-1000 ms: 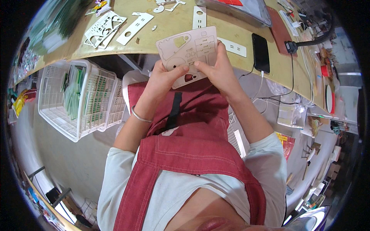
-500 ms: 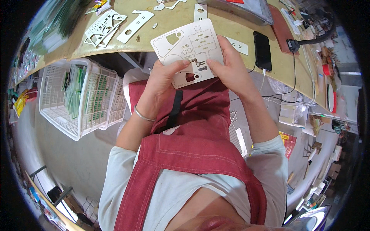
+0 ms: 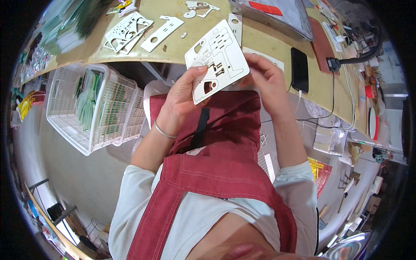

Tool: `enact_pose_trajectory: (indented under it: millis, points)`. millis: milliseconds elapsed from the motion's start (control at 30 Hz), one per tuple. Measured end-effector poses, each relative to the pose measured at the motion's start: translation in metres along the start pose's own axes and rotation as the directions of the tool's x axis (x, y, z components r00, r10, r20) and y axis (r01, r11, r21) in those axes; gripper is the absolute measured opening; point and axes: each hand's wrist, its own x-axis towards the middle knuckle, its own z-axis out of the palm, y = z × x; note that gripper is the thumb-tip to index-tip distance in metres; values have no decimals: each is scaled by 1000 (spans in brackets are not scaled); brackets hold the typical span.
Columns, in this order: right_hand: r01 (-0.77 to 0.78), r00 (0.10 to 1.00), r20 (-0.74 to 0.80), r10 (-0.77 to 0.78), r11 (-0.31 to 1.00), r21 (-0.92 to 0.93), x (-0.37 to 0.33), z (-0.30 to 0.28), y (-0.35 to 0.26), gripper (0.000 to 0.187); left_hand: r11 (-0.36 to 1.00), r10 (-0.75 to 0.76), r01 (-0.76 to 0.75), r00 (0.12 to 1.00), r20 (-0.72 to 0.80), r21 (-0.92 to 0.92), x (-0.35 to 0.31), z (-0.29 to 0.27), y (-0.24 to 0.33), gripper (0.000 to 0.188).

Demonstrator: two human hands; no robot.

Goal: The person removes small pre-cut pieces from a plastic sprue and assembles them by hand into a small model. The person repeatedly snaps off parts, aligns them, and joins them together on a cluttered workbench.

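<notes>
My left hand (image 3: 184,93) grips a white die-cut sheet (image 3: 236,58) by its lower left side, thumb on the front face and fingers behind. The sheet is tilted above my lap at the table's edge. It has thin cut outlines, small slots and a few open holes. My right hand (image 3: 271,84) is at the sheet's right edge, fingers curled together. Its fingertips are partly behind the sheet, so I cannot make out what they pinch. On the table lie a stack of cut sheets (image 3: 123,34), a long slotted panel (image 3: 162,34) and a tiny loose piece (image 3: 184,34).
A black phone (image 3: 299,69) with a cable lies at the right, near a metal tray (image 3: 286,24). More cut pieces (image 3: 203,8) lie farther back. White baskets (image 3: 93,108) stand below on the left, with clear bags (image 3: 71,28) piled above them.
The sheet has turned and tilted more steeply. My right thumb has left its front face, and the right hand has shifted to its right edge. My left hand keeps its hold.
</notes>
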Motion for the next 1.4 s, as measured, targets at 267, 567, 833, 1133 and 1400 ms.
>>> enact_pose_trajectory:
  millis: [267,567,833,1133,1400]
  points:
    - [127,986,-119,-114,986,108,-13,52,13,30,998,-31,33,999,42,-62,2,-3,-3,47]
    - [235,955,-235,-183,948,215,-12,65,24,24,999,41,-41,999,9,7,2,-10,-8,49]
    - [79,985,-166,-47,978,195,-10,73,2,19,971,-74,96,991,108,-220,0,-4,-14,34]
    - [280,946,-211,-247,950,141,-9,89,4,25,946,-115,142,987,111,-292,-3,-5,-18,29]
    - [260,954,-196,-227,952,162,-14,87,-1,29,986,-29,36,999,45,-163,-6,-2,-21,37]
